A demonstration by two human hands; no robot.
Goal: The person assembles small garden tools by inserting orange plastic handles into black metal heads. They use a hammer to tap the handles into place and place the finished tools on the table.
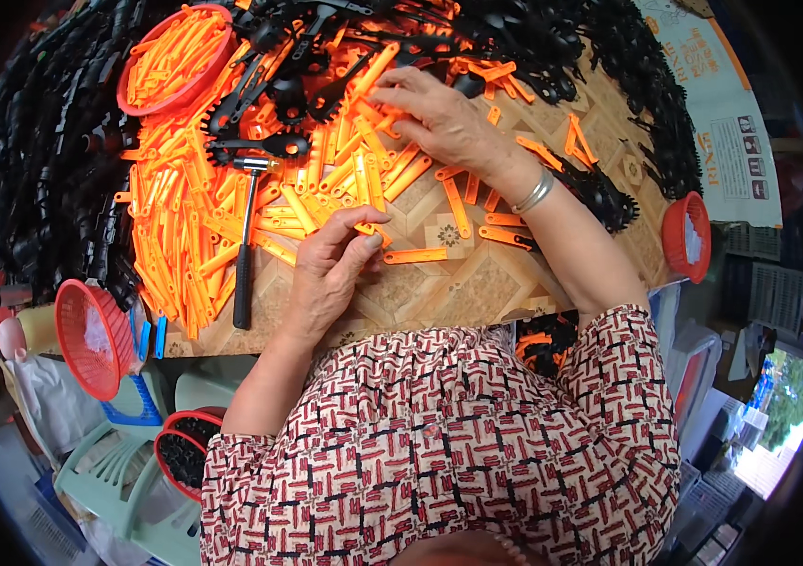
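Pinching an orange strip (pixel 372 230) between closed left fingers (pixel 361 253); curving half-open right fingers (pixel 411 102) near loose strips (pixel 408 177), cannot tell whether gripping any. Leaning over a wood-patterned table (pixel 401 292), with a green chair (pixel 95 500) below-left of the left fingers.

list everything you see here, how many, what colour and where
strips: many, orange, heaped mid-table
toothed parts: many, black, table's left, far and right sides
hammer: one, black grip, silver head, beside left hand
strip-filled basket: one, red, far left
white-lined baskets: two, red, table's left and right edges
table: one, brown patterned, centre
chair: at least one, pale green, lower left
bracelet: one, silver, right wrist
shirt: one, cream-red-black, bottom
left hand: one, bare, fingers holding strip
right hand: one, bare, over heap
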